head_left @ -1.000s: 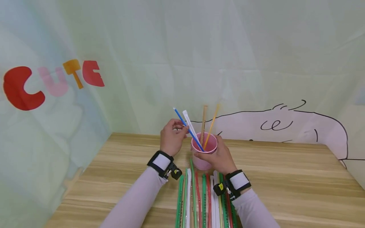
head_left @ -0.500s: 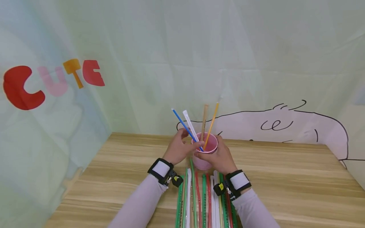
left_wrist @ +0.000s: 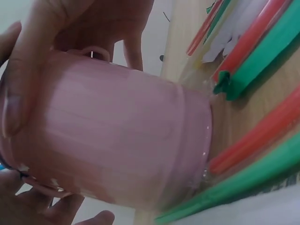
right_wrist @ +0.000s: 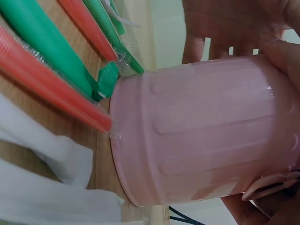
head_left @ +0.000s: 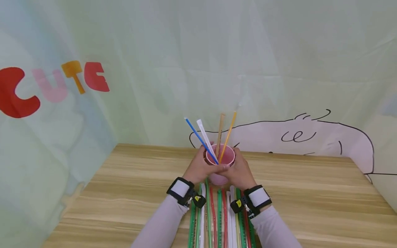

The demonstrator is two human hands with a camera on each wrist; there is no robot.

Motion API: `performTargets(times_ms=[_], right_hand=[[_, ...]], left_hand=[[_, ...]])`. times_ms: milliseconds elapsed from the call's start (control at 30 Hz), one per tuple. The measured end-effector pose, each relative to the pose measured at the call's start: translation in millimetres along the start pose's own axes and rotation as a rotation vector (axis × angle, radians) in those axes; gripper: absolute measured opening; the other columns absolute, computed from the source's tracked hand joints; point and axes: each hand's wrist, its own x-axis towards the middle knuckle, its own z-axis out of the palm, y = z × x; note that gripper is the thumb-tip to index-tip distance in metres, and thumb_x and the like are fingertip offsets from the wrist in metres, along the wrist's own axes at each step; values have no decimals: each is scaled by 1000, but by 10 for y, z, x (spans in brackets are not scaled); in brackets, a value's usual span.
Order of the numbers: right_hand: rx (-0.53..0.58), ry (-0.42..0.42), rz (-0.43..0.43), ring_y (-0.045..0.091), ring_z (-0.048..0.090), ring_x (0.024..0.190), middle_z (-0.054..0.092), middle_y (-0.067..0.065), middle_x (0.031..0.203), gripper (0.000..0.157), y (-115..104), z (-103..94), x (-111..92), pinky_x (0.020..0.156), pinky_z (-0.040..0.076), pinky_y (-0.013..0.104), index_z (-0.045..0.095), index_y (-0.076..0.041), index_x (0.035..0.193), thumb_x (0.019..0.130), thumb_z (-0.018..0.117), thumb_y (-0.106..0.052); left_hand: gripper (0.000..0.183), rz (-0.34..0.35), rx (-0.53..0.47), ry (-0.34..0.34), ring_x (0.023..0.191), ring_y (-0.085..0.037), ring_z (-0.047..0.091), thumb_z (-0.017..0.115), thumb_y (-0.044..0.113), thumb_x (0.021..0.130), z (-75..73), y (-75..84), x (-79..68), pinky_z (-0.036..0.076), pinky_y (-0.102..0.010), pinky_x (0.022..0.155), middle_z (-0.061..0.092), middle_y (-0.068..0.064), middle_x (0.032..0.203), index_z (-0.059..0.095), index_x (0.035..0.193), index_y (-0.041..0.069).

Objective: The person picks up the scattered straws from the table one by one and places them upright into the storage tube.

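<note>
A pink cup (head_left: 218, 179) stands upright behind a row of loose straws, its base right at their ends in the right wrist view. My left hand (head_left: 198, 168) holds it from the left and my right hand (head_left: 243, 172) from the right. Both thumbs meet near the front rim. Out of the cup rise a blue straw (head_left: 196, 132) and a white wrapped straw (head_left: 203, 131), both leaning left. A tan wrapped straw (head_left: 220, 131) and an orange straw (head_left: 230, 132) lean to the right. Most of the cup's upper sides are hidden by the hands in the head view.
Several straws, such as a green one (head_left: 219, 217) and a red one (head_left: 225, 213), lie side by side between my forearms. The wooden table (head_left: 310, 199) ends at a printed cloth backdrop (head_left: 263, 69). A wrist camera is strapped on each arm.
My left hand has left the blue straw, moved down and to the right, and now grips the cup's left side. The right hand keeps its hold. The head view has shifted slightly.
</note>
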Motion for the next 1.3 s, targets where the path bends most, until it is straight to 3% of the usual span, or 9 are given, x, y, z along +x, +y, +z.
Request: performTargets(times_ms=[167,400,633,767,900,1033,1167,1300], right_hand=[[-13,-19,-5,23,54,109,55,15,125,81,-10,0,2,90,52,49,38,-6,134,71,86,-26],[-11,-33,14,26,53,111,54,16,126,87,-26,-27,-14,91,51,50,36,-6,135,68,88,-23],[22,-48,1,28,52,112,52,17,127,86,-37,-22,-10,92,50,51,36,-5,135,68,87,-18],[20,-101,6,27,50,114,49,17,131,94,-90,-75,-27,94,49,51,31,-4,141,69,88,-24],[-83,-149,97,33,41,123,39,19,142,104,-222,-308,-146,95,46,57,20,-4,149,73,84,-37],[-266,-166,166,40,44,119,43,24,139,88,-333,-638,-332,88,50,58,31,-2,145,82,75,-45],[-384,-197,208,31,58,100,58,22,120,63,-345,-885,-544,77,56,47,48,-1,130,86,71,-41],[-467,-257,259,20,59,83,65,14,101,41,-268,-961,-754,66,55,38,57,-1,116,88,69,-28]], left_hand=[[89,-4,-24,-14,114,-15,51,87,37,70,5,-41,-6,47,-46,97,51,-2,132,36,142,24],[85,21,-11,-16,112,-14,52,85,38,73,38,-43,2,47,-44,97,53,-2,131,38,142,21],[84,-14,11,-3,111,-11,52,83,42,73,43,-42,-9,50,-41,94,54,2,130,38,141,26],[84,-11,16,-7,110,-10,53,83,43,73,35,-39,-9,49,-41,95,55,2,128,38,141,24],[85,-37,10,-19,110,-11,53,83,46,72,68,-36,9,49,-44,95,55,2,128,38,141,26],[85,-56,32,-2,111,-12,52,83,48,72,90,-40,34,49,-46,95,54,2,130,38,141,28],[87,-47,57,10,111,-13,52,83,47,71,85,-43,54,48,-45,96,53,0,131,37,142,27],[89,-40,60,5,110,-14,53,84,47,70,80,-39,71,49,-44,94,55,-2,129,37,143,26]])
